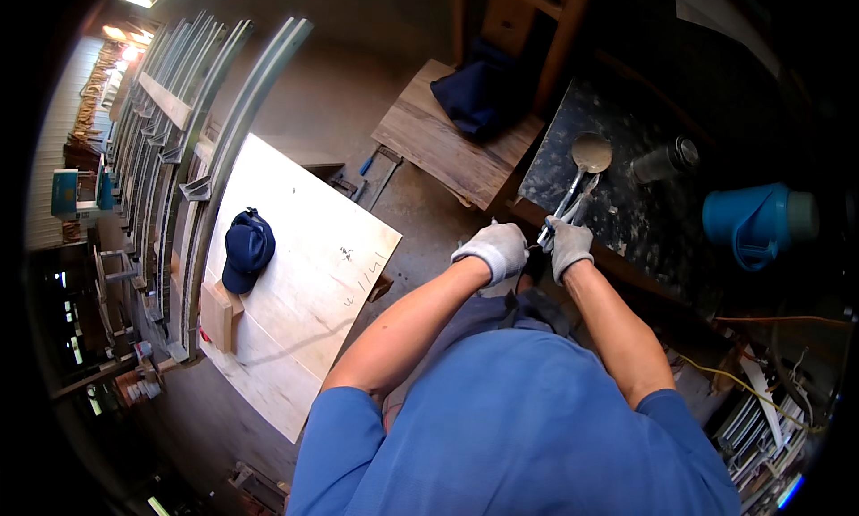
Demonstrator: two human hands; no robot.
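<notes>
Both hands wear pale work gloves and meet in front of my body, beside the edge of a dark, paint-spotted table (553,176). My left hand (501,249) is closed, its fingers turned toward the right hand. Close by, my right hand (573,246) is closed too, at the lower end of some slim metal pieces. What each hand grips is too small and covered to name. A metal ladle (591,151) with a round bowl lies on the dark table, its handle slanting down toward the right hand. Next to that handle is another metallic piece (586,197), its kind unclear.
A wooden chair (420,114) ahead bears dark blue cloth (474,91). On the table stand a clear jar (664,161) and a blue jug (747,216). At left, a pale board (304,283) carries a navy cap (248,250) and wood blocks (217,315), beside long metal rails (234,131).
</notes>
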